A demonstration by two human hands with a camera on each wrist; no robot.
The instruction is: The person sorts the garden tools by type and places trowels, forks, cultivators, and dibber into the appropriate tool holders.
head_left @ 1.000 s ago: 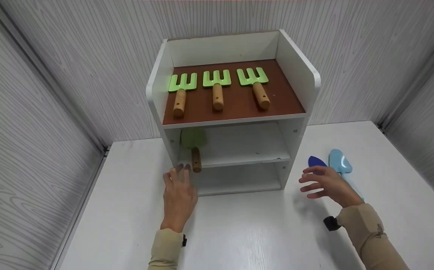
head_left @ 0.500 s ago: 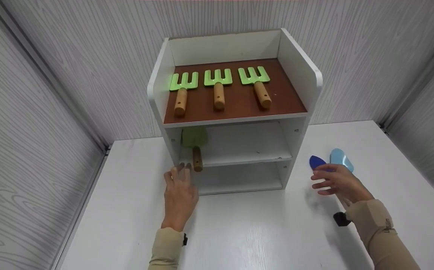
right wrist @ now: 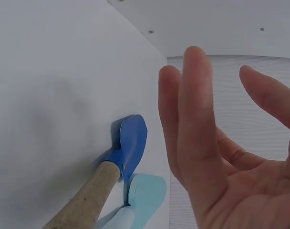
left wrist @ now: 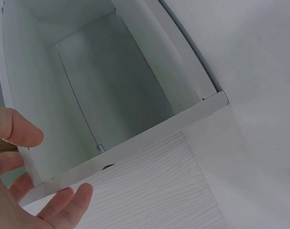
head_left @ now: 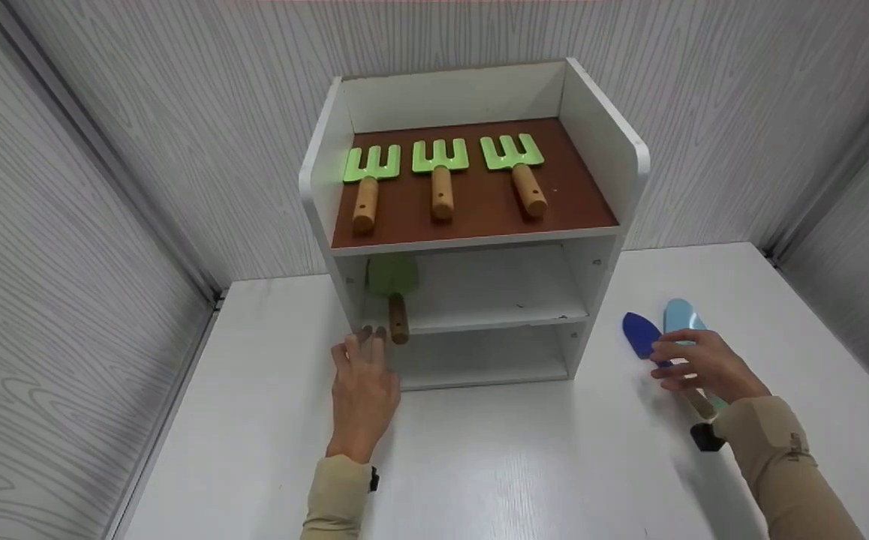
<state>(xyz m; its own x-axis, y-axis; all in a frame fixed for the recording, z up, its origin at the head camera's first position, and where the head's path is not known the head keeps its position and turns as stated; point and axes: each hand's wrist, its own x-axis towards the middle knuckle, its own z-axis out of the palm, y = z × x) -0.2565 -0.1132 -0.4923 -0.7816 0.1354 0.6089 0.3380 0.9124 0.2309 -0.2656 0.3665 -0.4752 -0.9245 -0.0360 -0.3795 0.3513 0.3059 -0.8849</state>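
My left hand [head_left: 363, 401] grips the white shelf unit [head_left: 607, 277] where the middle board meets the left side panel. In the left wrist view its thumb lies below that board, and other fingers straddle the panel's edge. Just above these fingertips, a green trowel [head_left: 393, 277] rests on the middle shelf, its wooden handle jutting over the front. My right hand [head_left: 705, 364] hovers with loosely bent fingers above a dark blue trowel [head_left: 638, 330] with a wooden handle; nothing is between the fingers. A light blue trowel [right wrist: 147, 193] lies beside it, partly hidden by the hand in the head view.
Three green hand forks [head_left: 442, 180] with wooden handles lie in a row on the unit's brown top, between raised side walls. The unit stands on a white table [head_left: 479, 465], with wood-grain walls [head_left: 705, 112] behind and at both sides.
My right hand has moved to the right and slightly down, from beside the dark blue trowel's blade to over its handle end. My left hand has stayed at the shelf unit.
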